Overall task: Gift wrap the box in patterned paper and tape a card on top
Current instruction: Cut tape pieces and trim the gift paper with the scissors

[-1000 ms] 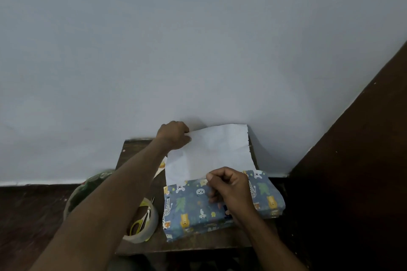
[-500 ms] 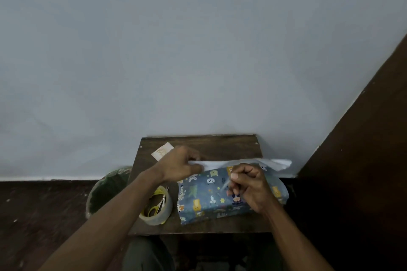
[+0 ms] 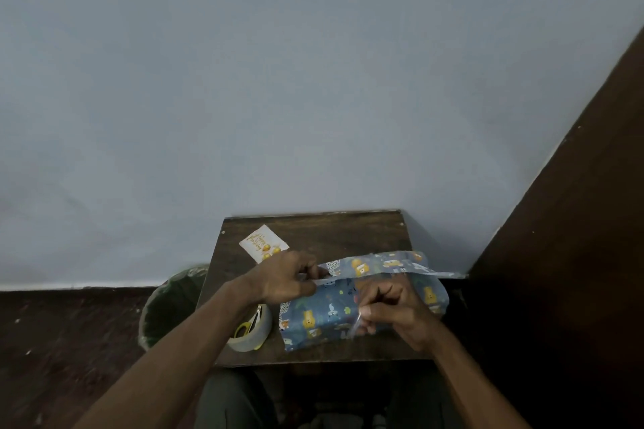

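Note:
The box (image 3: 320,319) lies on a small dark wooden table (image 3: 348,230), covered in blue paper printed with animals. The far flap of the paper (image 3: 380,263) is folded toward me over the box top. My left hand (image 3: 287,277) pinches the flap's left edge. My right hand (image 3: 390,306) rests on the box top and pinches a short strip of clear tape (image 3: 355,322). A white birthday card (image 3: 263,243) with gold balloons lies on the table's far left.
A tape roll (image 3: 249,341) with yellow-handled scissors (image 3: 244,327) inside it sits at the table's near left, partly under my left forearm. A green bin (image 3: 167,303) stands on the floor to the left. A dark wooden panel (image 3: 575,219) rises on the right.
The far flap stood upright showing its white back; my left hand has brought it down over the box. My right hand now holds a strip of tape on the box top.

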